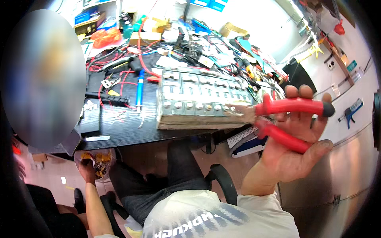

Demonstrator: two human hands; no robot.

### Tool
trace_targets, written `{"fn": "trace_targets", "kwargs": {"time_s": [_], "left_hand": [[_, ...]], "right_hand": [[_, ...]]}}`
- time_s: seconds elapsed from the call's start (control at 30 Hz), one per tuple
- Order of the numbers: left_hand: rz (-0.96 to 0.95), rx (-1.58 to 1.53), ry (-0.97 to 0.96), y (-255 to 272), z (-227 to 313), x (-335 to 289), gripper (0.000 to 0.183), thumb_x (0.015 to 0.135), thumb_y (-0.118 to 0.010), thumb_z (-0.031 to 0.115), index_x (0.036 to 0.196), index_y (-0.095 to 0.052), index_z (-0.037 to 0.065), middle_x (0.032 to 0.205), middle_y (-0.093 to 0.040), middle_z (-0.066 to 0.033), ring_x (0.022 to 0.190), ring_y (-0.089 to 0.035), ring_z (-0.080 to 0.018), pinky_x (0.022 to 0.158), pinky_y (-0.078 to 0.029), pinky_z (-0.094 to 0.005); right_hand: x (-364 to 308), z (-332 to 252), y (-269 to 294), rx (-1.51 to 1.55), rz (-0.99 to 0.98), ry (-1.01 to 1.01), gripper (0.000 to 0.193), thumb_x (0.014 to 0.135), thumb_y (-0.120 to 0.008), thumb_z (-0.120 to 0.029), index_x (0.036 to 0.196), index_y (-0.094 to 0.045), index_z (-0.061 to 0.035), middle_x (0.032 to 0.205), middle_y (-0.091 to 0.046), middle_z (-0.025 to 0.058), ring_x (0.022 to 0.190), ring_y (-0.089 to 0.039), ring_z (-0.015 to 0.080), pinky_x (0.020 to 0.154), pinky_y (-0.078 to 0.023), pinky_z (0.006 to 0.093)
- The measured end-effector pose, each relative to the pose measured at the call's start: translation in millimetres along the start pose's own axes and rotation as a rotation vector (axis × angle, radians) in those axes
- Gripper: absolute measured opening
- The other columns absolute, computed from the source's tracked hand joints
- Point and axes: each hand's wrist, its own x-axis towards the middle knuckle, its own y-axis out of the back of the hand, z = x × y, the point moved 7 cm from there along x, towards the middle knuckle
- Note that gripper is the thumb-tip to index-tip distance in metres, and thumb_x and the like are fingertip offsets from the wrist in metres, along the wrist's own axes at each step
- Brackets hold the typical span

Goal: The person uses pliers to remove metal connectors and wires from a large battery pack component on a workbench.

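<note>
My right hand holds red-handled pliers on the right, palm up. The handles are spread, with the fingers behind the upper one and the thumb near the end of the lower one. The pliers' blurred metal jaws overlap the right front corner of a battery pack. This grey block has rows of bolted terminals on top and lies at the table's front edge. At lower left, my left hand reaches into a round bin with yellow and brown scraps. Its fingers are dark and partly hidden.
Tools, cables and papers crowd the back of the black table. A blue pen-like tool and black-handled tool lie left of the pack. Another person sits at left, with a shoe on the floor. A chair stands beside my leg.
</note>
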Motion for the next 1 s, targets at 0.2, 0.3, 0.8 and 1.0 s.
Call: {"fn": "trace_targets", "kwargs": {"time_s": [0.2,0.3,0.8,1.0], "left_hand": [[-0.071,0.262,-0.315,8,-54,-12,0.015,0.092,-0.067,0.012,0.096,-0.078,0.002,0.098,-0.078,-0.0162,0.092,-0.074,-0.0362,0.083,-0.058,-0.0446],[-0.231,0.247,-0.282,12,-27,-22,0.021,0.092,-0.075,0.014,0.108,-0.081,0.002,0.105,-0.083,-0.016,0.1,-0.078,-0.0311,0.093,-0.058,-0.0399],[-0.198,-0.52,0.656,40,-28,-89,0.028,0.093,-0.079,0.022,0.117,-0.075,0.009,0.088,-0.073,-0.0022,0.072,-0.071,-0.0171,0.058,-0.048,-0.0328],[-0.253,-0.525,0.627,14,-15,-85,0.031,0.092,-0.081,0.025,0.117,-0.074,0.008,0.088,-0.074,-0.0044,0.074,-0.073,-0.0191,0.058,-0.052,-0.035]], "right_hand": [[-15,-7,79,-0.289,0.228,0.075,0.086,0.107,-0.052,-0.072,0.165,-0.044,-0.0091,0.145,-0.064,0.023,0.131,-0.066,0.0359,0.102,-0.056,0.0451],[-26,4,99,-0.316,0.257,0.035,0.086,0.105,-0.055,-0.073,0.164,-0.045,-0.0106,0.139,-0.066,0.0201,0.125,-0.068,0.0339,0.104,-0.057,0.049],[-27,35,111,-0.325,0.286,-0.09,0.09,0.101,-0.072,-0.061,0.165,-0.038,-0.0077,0.128,-0.069,0.0216,0.11,-0.071,0.0282,0.083,-0.061,0.0369],[-9,35,113,-0.381,0.25,-0.027,0.069,0.107,-0.07,-0.042,0.155,-0.047,0.0012,0.115,-0.073,0.0195,0.098,-0.071,0.0204,0.08,-0.059,0.032]]}}
